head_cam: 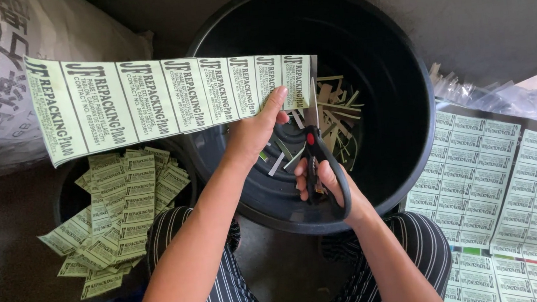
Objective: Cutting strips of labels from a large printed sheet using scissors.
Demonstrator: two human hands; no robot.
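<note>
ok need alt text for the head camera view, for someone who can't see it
Seen from above, a person's left hand holds a long strip of pale green printed labels over a black tub while the right hand cuts its end with black-handled scissors. Cut labels are piled at left, uncut sheets at right.

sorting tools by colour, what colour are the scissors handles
Black, with a red pivot; the scissors sit in the right hand, clearest in the head view.

Left hand point(260, 129) pinching, arm outstretched; right hand point(325, 181) fisted.
</note>
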